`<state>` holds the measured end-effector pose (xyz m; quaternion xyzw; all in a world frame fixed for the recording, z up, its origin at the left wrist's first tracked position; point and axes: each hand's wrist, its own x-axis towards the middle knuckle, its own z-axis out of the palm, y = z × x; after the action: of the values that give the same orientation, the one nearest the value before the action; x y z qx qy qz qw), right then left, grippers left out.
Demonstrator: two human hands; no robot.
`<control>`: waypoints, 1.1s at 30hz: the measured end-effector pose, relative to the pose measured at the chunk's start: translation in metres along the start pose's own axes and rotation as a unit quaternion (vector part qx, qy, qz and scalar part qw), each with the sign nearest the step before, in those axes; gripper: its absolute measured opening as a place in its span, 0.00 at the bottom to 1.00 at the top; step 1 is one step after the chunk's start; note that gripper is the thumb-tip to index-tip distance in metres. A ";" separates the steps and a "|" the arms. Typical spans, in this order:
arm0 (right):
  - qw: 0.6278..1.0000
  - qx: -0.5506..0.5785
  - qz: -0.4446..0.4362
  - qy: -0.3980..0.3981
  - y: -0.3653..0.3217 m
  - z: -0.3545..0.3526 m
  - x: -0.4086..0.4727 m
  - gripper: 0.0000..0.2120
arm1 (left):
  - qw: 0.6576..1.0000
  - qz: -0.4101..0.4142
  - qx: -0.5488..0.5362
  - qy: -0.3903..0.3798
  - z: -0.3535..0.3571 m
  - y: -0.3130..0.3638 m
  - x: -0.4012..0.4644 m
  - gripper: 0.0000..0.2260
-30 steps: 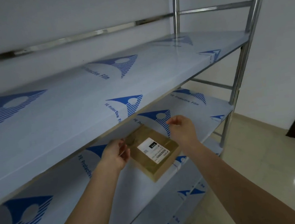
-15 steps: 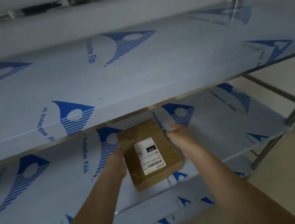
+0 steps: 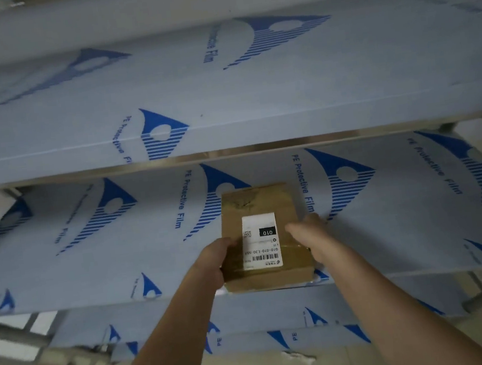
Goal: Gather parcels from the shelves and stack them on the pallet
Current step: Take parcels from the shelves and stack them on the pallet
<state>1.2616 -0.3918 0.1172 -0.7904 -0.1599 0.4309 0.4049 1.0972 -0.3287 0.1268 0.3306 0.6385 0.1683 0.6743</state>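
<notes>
Head view: both hands (image 3: 212, 260) (image 3: 308, 234) grip rectangular cardboard parcel (image 3: 261, 201).

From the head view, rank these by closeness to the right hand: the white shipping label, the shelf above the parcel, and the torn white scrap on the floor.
From the right hand:
1. White shipping label, just left of it on top of the cardboard parcel.
2. Torn white scrap, below on the floor.
3. Shelf above, overhead; its front edge is about as near as the scrap, too close to call firmly.

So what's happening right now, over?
Left hand and right hand grip cardboard parcel by its sides. Parcel at shelf front edge. Nothing blocking.
</notes>
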 end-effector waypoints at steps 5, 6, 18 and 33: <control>0.998 -0.005 -0.037 -0.058 -0.002 0.027 -0.036 0.31 | 1.000 0.012 -0.015 0.006 -0.045 -0.017 -0.015 0.05; 0.996 -0.011 -0.048 -0.069 -0.002 0.035 -0.044 0.32 | 1.000 0.018 -0.023 0.005 -0.057 -0.022 -0.019 0.06; 0.950 -0.082 -0.184 -0.239 -0.007 0.167 -0.188 0.15 | 0.989 0.055 -0.106 0.084 -0.255 -0.092 -0.116 0.29; 0.835 -0.139 -0.311 -0.433 0.011 0.413 -0.395 0.26 | 0.893 0.144 -0.329 0.273 -0.502 -0.200 -0.275 0.12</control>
<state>0.6974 -0.4286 0.2026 -0.4795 -0.6143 0.5541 0.2928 0.5348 -0.5356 0.2178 0.1196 0.6511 0.5472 0.5123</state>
